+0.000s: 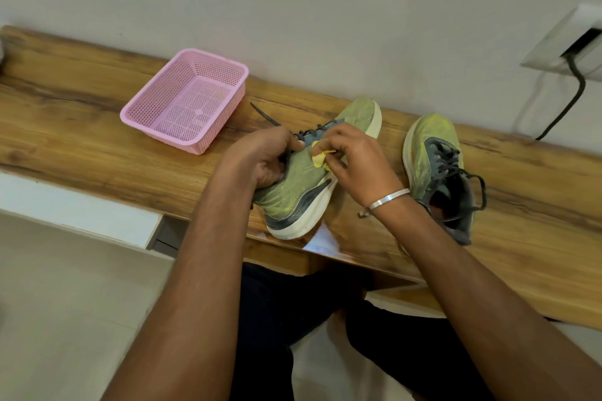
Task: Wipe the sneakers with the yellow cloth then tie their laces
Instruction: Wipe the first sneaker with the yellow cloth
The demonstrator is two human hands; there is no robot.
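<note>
On wood desk [97, 114], step = wipe phase: left hand [265, 158] grips the tilted sneaker [303, 179] at the collar, right hand [353, 161] pinches the bunched yellow cloth [321, 158] against its upper by the laces. Next imo: work cloth along the rest of the upper + sole, then 2nd sneaker [438, 169], which sits upright to the right w/ laces loose, tying after. No readable brand/text; dark side swoosh-ish mark, prob a logo, too blurry to tell.

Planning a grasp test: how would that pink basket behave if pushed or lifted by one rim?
The pink basket is thin perforated plastic with nothing in it, so it is probably light and would slide easily on the smooth wooden table. Its base is wide and its walls low, so tipping seems unlikely. Lifted by one rim, the mesh wall may flex a little.
</note>
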